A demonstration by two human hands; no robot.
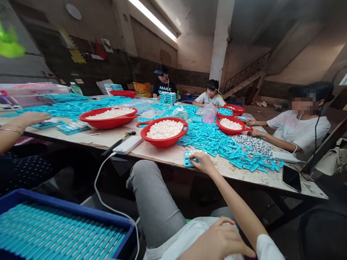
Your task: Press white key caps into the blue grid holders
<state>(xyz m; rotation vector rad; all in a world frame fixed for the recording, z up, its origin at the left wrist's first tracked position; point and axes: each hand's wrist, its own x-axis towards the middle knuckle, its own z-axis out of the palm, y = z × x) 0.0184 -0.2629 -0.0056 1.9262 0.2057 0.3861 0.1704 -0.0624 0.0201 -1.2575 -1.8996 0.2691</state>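
My right hand [202, 161] reaches to the table edge, thumb and fingers pinched together over a small blue frame [187, 162]. White square pieces sit in that frame; whatever is between my fingertips is too small to make out. Down at my lap, my left hand [219, 240] lies over the white shirt, fingers apart and holding nothing. Just behind the frame stands a red basin [164, 143] heaped with small white pieces [165, 129]. A wide pile of loose blue plastic parts [211, 141] spreads beside it to the right.
A white power bank [127, 145] with a cable lies left. A dark phone [291, 178] rests by the right edge. Low at left, a dark blue crate [67, 204] holds rows of blue frames. Co-workers sit around the table; a person's hand [34, 118] is at left.
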